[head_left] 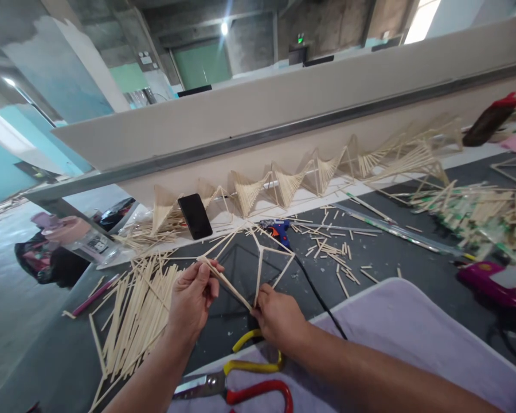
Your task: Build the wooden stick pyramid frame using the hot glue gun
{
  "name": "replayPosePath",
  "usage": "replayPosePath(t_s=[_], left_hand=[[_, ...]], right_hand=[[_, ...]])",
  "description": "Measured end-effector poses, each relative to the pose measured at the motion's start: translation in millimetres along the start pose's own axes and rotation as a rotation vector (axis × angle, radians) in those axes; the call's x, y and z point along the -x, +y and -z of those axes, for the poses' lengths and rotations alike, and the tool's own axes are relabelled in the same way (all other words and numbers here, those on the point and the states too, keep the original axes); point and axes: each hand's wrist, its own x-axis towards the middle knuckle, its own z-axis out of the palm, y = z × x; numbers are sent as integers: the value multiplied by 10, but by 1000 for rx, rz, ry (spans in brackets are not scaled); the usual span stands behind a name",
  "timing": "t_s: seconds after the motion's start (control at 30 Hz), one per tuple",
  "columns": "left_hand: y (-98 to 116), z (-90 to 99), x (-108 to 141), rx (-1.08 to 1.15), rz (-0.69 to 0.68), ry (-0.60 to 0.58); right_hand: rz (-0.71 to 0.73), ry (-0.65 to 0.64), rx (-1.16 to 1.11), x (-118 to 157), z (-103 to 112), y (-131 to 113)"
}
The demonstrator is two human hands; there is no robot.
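Observation:
A frame of thin wooden sticks (260,269) stands on the dark table between my hands. My left hand (196,291) pinches its left corner, where sticks meet, fingers closed. At the near lower corner of the frame, my right hand (277,314) is closed on the stick ends. One slanting stick runs from one hand to the other. Behind the frame lies a blue and orange glue gun (280,230), its black cable passing to the right of my right hand. Scissors (236,381) with yellow and red handles lie just below my hands.
Loose sticks (140,315) are piled at left beside a purple pen (95,294). A phone (195,216) leans near finished twisted stick models (290,180) along the partition. A pink-lidded bottle (81,235) stands far left. Cut pieces (331,249) and a lilac cloth (395,332) lie right.

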Motion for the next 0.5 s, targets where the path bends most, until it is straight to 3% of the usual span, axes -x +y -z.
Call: replayPosePath(t_s=[0.27,0.5], left_hand=[[-9,-29,107,18,-35,2],[30,9,273,-65,-198,-44]], right_hand=[[6,-30,61,32,62,-46],[26,89,124,19,17,-39]])
